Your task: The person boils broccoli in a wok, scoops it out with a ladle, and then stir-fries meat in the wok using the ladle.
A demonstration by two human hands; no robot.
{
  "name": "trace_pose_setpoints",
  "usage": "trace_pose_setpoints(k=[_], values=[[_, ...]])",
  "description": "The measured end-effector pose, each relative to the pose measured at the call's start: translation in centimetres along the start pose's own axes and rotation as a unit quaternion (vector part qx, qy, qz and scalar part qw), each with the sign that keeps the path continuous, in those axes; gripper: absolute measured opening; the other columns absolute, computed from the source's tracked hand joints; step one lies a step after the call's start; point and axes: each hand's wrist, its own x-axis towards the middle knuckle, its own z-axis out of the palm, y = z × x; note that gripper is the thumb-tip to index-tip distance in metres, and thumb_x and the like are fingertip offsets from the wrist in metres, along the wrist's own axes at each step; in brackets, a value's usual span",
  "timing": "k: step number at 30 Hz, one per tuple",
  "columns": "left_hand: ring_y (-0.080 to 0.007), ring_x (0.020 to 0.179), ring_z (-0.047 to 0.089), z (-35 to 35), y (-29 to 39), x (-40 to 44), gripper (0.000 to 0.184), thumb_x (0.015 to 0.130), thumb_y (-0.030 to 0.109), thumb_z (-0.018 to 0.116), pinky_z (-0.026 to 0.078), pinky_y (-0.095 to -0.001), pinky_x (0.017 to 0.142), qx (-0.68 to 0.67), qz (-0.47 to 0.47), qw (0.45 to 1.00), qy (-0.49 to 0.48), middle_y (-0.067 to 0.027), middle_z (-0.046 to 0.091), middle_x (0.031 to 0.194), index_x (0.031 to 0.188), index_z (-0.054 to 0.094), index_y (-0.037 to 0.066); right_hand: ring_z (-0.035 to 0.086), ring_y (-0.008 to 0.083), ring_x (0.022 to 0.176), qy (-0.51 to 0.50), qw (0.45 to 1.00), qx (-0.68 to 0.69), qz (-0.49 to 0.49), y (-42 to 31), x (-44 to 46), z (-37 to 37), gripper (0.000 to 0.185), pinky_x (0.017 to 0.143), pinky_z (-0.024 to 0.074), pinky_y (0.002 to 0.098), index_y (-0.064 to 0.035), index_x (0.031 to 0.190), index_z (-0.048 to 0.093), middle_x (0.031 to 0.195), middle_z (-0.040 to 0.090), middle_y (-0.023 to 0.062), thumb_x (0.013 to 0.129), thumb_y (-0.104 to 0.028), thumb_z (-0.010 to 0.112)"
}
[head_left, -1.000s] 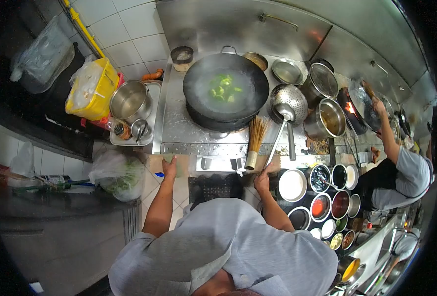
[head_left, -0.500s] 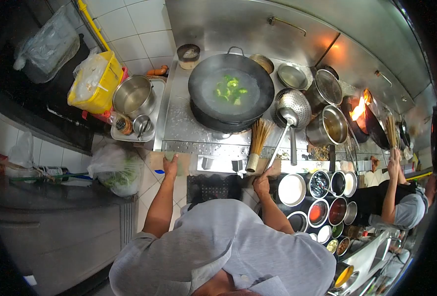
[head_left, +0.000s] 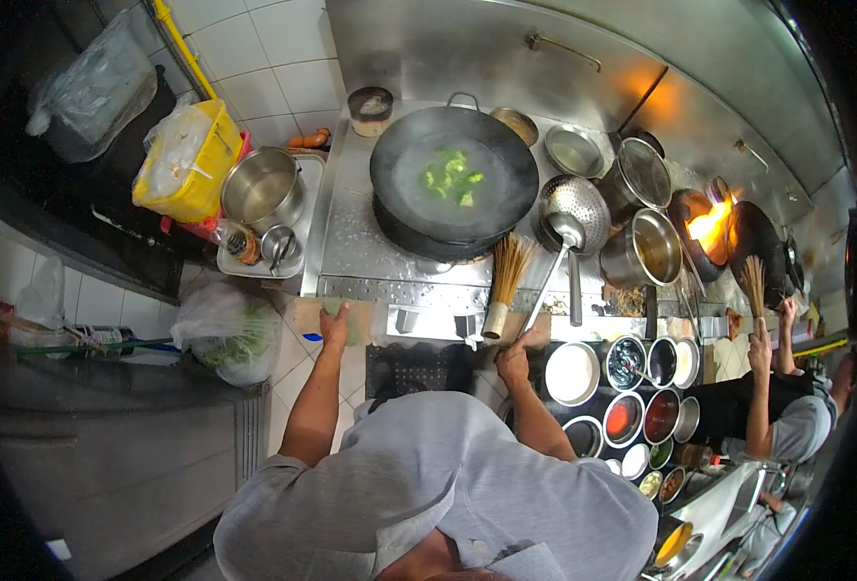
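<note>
Right hand (head_left: 512,362) grips perforated ladle (head_left: 586,207) by handle (head_left: 544,286), long axis toward one o'clock; wok (head_left: 507,198) at eleven. Left hand (head_left: 333,327): finger closure, cannot tell.

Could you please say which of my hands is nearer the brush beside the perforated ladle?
The right hand, just below the brush; the left hand is farther off, to its left.

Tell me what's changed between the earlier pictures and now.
At the right, the co-worker has drawn back, down the picture, one hand now holding out a bamboo brush; whether it was just picked up isn't clear. The flame nearby has grown much larger. The wearer's right hand stays on the ladle handle, the left hand hasn't visibly moved, and the greens are still in the wok.
</note>
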Motion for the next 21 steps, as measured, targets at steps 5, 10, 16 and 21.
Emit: trace_pose_setpoints(k=[5,10,16,21], values=[[-0.0383,0.130,0.045,0.1,-0.3,0.3,0.089,0.080,0.042,0.076,0.036,-0.0398,0.109,0.013,0.010,1.000,0.008,-0.0284,0.047,0.138,0.140,0.035,-0.010,0.065,0.0465,0.092,0.005,1.000,-0.012,-0.013,-0.1,-0.3,-0.1,0.108,0.083,0.0529,0.0505,-0.0058,0.146,-0.029,0.102,0.063,0.0344,0.088,-0.015,0.061],[-0.0390,0.131,0.044,0.1,-1.2,1.3,0.088,0.082,0.041,0.074,0.035,-0.0398,0.110,-0.014,-0.006,0.999,-0.033,-0.0290,0.046,0.140,0.140,0.034,-0.010,0.065,0.0466,0.091,0.015,1.000,-0.016,-0.022,-0.6,-0.8,-0.6,0.108,0.083,0.0530,0.0508,-0.0043,0.146,-0.029,0.102,0.063,0.0351,0.088,-0.016,0.061],[-0.0385,0.136,0.039,0.2,-0.8,0.7,0.092,0.082,0.041,0.074,0.032,-0.0392,0.112,-0.006,0.003,1.000,-0.013,-0.0295,0.040,0.145,0.143,0.030,-0.011,0.064,0.0490,0.092,0.021,0.999,0.000,-0.038,0.6,0.2,0.5,0.101,0.084,0.0522,0.0520,-0.0041,0.147,-0.027,0.103,0.062,0.0369,0.089,-0.015,0.055],[-0.0386,0.137,0.037,0.4,-1.7,1.4,0.094,0.081,0.042,0.074,0.031,-0.0392,0.113,-0.020,-0.002,1.000,-0.025,-0.0301,0.039,0.145,0.143,0.029,-0.012,0.064,0.0493,0.092,0.008,1.000,0.007,-0.021,-0.2,-0.4,-0.4,0.098,0.084,0.0515,0.0529,-0.0052,0.147,-0.026,0.104,0.061,0.0377,0.090,-0.016,0.052]])
